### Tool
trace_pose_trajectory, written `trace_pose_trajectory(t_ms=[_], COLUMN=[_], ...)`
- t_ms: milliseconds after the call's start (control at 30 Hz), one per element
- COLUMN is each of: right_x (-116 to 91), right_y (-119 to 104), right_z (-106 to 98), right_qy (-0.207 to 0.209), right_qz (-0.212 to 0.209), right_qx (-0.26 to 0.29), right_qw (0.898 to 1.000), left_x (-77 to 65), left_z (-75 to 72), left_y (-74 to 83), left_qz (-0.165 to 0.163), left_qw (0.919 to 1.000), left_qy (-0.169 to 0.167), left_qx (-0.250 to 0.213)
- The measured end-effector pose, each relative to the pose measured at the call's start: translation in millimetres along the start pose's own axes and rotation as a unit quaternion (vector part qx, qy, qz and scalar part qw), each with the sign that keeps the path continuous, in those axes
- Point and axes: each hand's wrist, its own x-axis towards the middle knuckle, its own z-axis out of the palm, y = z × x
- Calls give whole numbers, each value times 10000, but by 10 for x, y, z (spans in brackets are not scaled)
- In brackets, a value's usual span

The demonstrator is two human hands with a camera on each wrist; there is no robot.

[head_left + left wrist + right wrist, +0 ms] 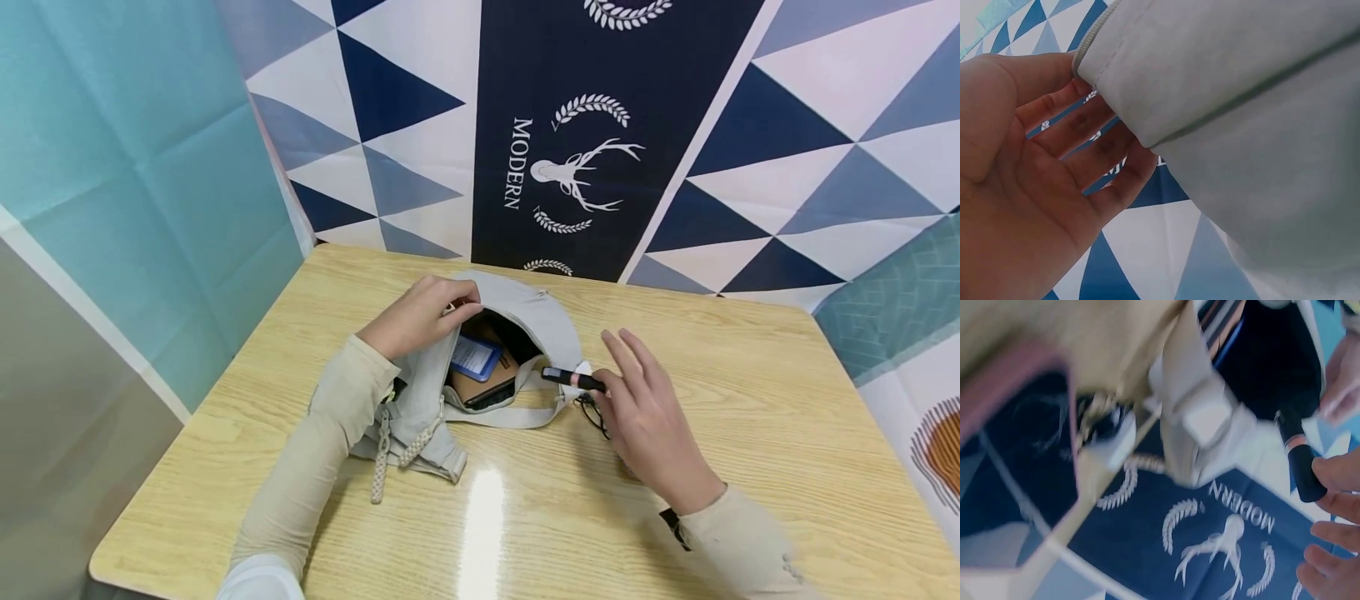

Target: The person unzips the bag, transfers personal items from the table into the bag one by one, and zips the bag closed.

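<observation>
Wooden table (pixel 795 417); grey bag (pixel 555 317), pink-banded black tube (pixel 558 376).

Bag (pixel 555 323) passable from above; strap (pixel 517 417) loops at near right.

I see the head camera looking forward and down from above the near side of the bag (pixel 429 383), far enough back for the table (pixel 750 400) and the patterned cloth (pixel 585 133) behind it. The left wrist camera sits close at the bag's left, facing past the left hand (pixel 1032 187) to that cloth. The right wrist camera is near the bag's right, facing its opening (turned over, table above cloth). It shares that opening, the deer print (pixel 558 172) and the black tube (pixel 1300 459) with the head view.
</observation>
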Motion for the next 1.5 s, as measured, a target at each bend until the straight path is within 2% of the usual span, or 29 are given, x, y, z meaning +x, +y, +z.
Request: trace_pose_trajectory(t_ms=[167,333,767,967,1200,1500], right_x=[101,302,641,710,655,563], right_y=[-210,-369,-588,-561,-499,-531], right_z=[183,385,998,1181,1263,1165], right_qy=[-21,-384,-1220,-1610,-1877,-1772], right_qz=[-245,-428,-106,101,360,189], right_qx=[-272,-572,-1144,-1035,-979,-727], right_qw=[9993,9967,9859,9815,9767,9813], left_x=[-19,-26,4,8,10,4], left_z=[4,-11,-15,-12,41,31], left_y=[7,13,25,23,10,11], left_qz=[-32,-107,-34,-22,106,29], left_qw=[10000,9999,9999,9998,9999,9999], left_qy=[-23,11,49,11,-4,-18], left_qx=[22,62,146,210,126,119])
